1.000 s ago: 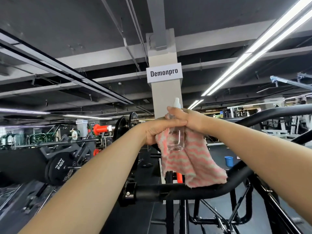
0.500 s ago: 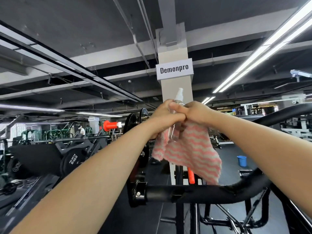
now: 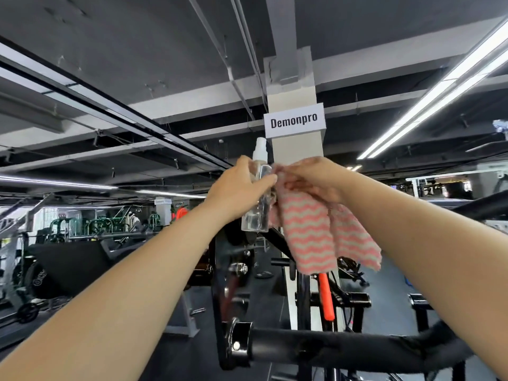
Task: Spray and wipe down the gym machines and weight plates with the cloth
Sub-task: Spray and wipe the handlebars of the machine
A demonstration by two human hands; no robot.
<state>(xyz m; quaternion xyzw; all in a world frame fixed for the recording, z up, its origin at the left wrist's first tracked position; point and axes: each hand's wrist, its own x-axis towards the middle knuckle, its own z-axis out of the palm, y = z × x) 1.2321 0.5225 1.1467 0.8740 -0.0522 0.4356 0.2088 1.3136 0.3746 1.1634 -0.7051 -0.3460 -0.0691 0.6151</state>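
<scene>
Cloth (image 3: 316, 232), pink with pale zigzag stripes, hangs from the right hand (image 3: 316, 178), whose fingers are curled over its top edge and pinch it; the fabric drops in two loose folds below that hand, clear of the metal underneath. Just to the left of it, touching the cloth's upper edge, the left hand (image 3: 242, 185) grips a clear spray bottle (image 3: 258, 199) round the middle, fingers wrapped across the front. The bottle stands nearly upright, its white nozzle above the left hand and its base below the wrist. The two hands sit side by side with their fingertips almost meeting.

Below both forearms, nearest the camera, a thick black padded bar (image 3: 343, 350) of the gym machine runs across, ending beneath the left hand in a metal collar with a bolt. Under the hanging cloth stands an orange handle (image 3: 325, 296), and below the bottle a black plate-like part of the machine (image 3: 231, 259) rises on its frame.

Behind the hands a pale pillar (image 3: 298, 78) carries a white sign (image 3: 294, 122) reading "Demonpro". Far off to the left of the left hand are green machines (image 3: 93, 224) and a dark weight plate (image 3: 38, 276); strip lights (image 3: 439, 89) run along the ceiling above the right hand.
</scene>
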